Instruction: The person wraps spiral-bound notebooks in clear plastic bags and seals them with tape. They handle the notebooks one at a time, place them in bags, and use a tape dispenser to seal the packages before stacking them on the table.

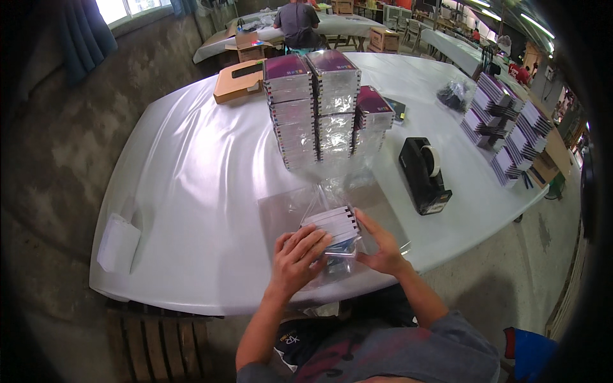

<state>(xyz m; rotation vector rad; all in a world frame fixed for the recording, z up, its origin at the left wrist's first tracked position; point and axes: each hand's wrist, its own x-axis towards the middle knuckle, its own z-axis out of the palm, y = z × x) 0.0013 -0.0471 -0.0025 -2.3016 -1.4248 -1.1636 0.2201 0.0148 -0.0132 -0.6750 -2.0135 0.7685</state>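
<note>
In front of me a small stack of notebooks (336,221), white page edges and dark tabs showing, lies on clear plastic film (281,207) near the table's front edge. My left hand (295,256) is closed over the stack's left side, fingers together. Around its right end curves my right hand (383,250), forefinger at the far corner and thumb at the near one. Between them the hands grip the stack. Crinkled clear plastic surrounds it, and a bluish cover shows at its near side. The undersides of both hands are hidden.
Tall stacks of plastic-wrapped purple-covered notebooks (290,115) stand beyond my hands. A black tape dispenser (418,182) sits to their right. More notebooks (507,131) are piled far right. A white stack (119,244) lies far left, a cardboard box (233,83) behind. A person (297,25) sits farther back.
</note>
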